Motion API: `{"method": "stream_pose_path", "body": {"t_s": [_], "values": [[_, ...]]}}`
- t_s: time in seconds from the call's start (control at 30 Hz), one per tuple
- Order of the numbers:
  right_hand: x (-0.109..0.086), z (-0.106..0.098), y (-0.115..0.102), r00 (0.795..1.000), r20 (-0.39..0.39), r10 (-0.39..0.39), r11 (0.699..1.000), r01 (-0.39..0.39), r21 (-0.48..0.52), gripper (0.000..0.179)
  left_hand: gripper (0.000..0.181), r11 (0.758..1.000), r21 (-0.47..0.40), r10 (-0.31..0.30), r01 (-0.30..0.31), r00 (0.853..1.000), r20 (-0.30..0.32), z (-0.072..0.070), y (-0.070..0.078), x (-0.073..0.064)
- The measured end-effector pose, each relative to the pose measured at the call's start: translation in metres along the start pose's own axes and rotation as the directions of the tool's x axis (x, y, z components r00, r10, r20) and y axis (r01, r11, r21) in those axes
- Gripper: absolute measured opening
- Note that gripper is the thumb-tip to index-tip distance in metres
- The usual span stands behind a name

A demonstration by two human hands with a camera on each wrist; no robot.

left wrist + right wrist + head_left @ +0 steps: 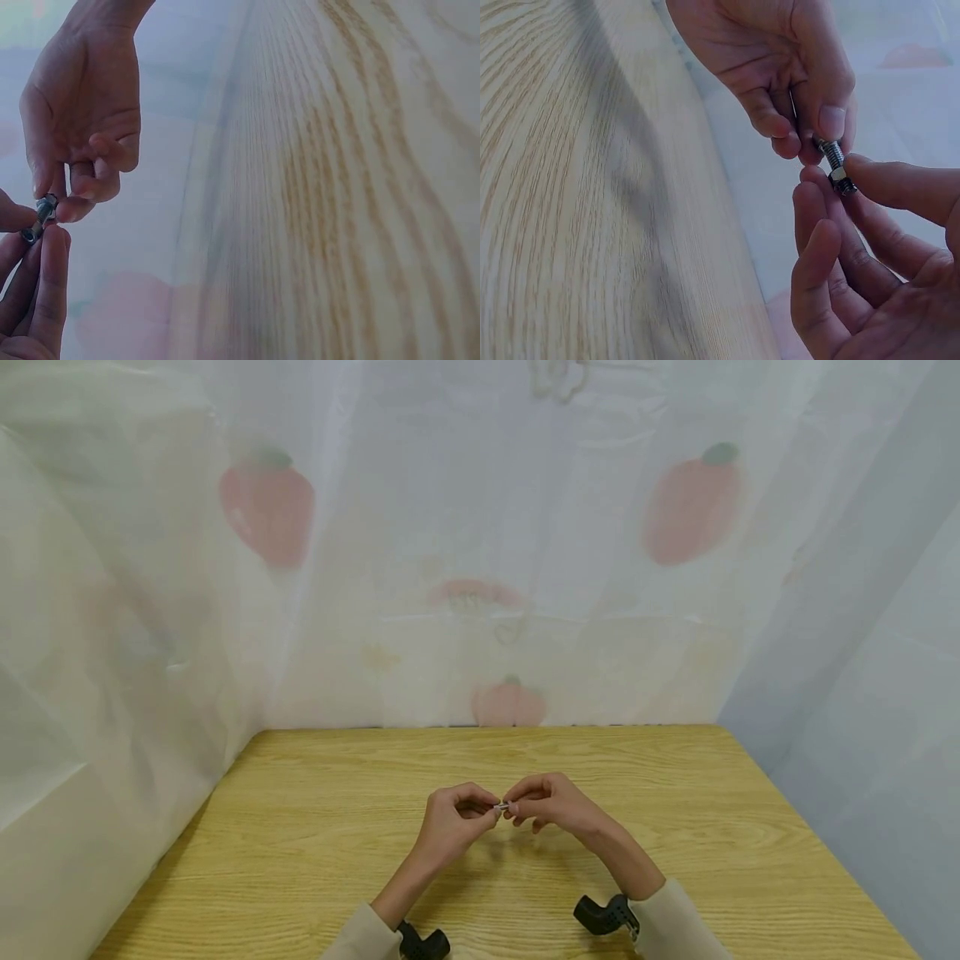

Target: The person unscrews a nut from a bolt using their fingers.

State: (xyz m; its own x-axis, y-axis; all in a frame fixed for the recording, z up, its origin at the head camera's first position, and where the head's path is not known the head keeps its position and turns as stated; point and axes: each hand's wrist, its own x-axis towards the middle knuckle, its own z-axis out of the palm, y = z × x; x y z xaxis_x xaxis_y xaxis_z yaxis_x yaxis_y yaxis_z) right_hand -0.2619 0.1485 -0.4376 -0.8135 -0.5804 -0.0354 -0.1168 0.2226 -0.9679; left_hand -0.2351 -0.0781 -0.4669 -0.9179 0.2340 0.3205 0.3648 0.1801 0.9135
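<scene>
A small metal bolt with a hex nut on its thread spans the gap between both hands. My left hand pinches the bolt at one end between thumb and fingers, partly hiding that end. At the other end, my right hand has its thumb and fingertips on the nut. Threads show between the two grips in the right wrist view, and a bit of the bolt's end pokes out past the nut. Both hands are raised above the wooden table, fingertips almost meeting.
White sheeting printed with strawberries hangs along the table's far edge and down both sides. Black wrist devices sit at both cuffs. Soft shadows of the hands fall on the wood below.
</scene>
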Motion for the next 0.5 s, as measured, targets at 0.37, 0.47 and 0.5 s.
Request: {"method": "stream_pose_path", "body": {"t_s": [0.37, 0.47, 0.5], "values": [[-0.0012, -0.0007, -0.0005, 1.0, 0.003, 0.014, 1.0, -0.014, 0.002, 0.042, 0.006, 1.0, 0.0, 0.01, -0.01, 1.0, -0.001, -0.0008, -0.0009, -0.0003], [-0.0014, -0.0007, -0.0011, 1.0, 0.018, 0.023, 1.0, -0.022, -0.016, 0.036, 0.007, 1.0, 0.0, 0.012, -0.012, 1.0, -0.003, -0.0003, -0.0007, -0.0004], [-0.0014, -0.0007, -0.0011, 1.0, 0.021, 0.02, 1.0, -0.019, -0.013, 0.035, 0.006, 1.0, -0.001, 0.013, -0.013, 1.0, -0.003, -0.0001, -0.001, -0.0003]]}}
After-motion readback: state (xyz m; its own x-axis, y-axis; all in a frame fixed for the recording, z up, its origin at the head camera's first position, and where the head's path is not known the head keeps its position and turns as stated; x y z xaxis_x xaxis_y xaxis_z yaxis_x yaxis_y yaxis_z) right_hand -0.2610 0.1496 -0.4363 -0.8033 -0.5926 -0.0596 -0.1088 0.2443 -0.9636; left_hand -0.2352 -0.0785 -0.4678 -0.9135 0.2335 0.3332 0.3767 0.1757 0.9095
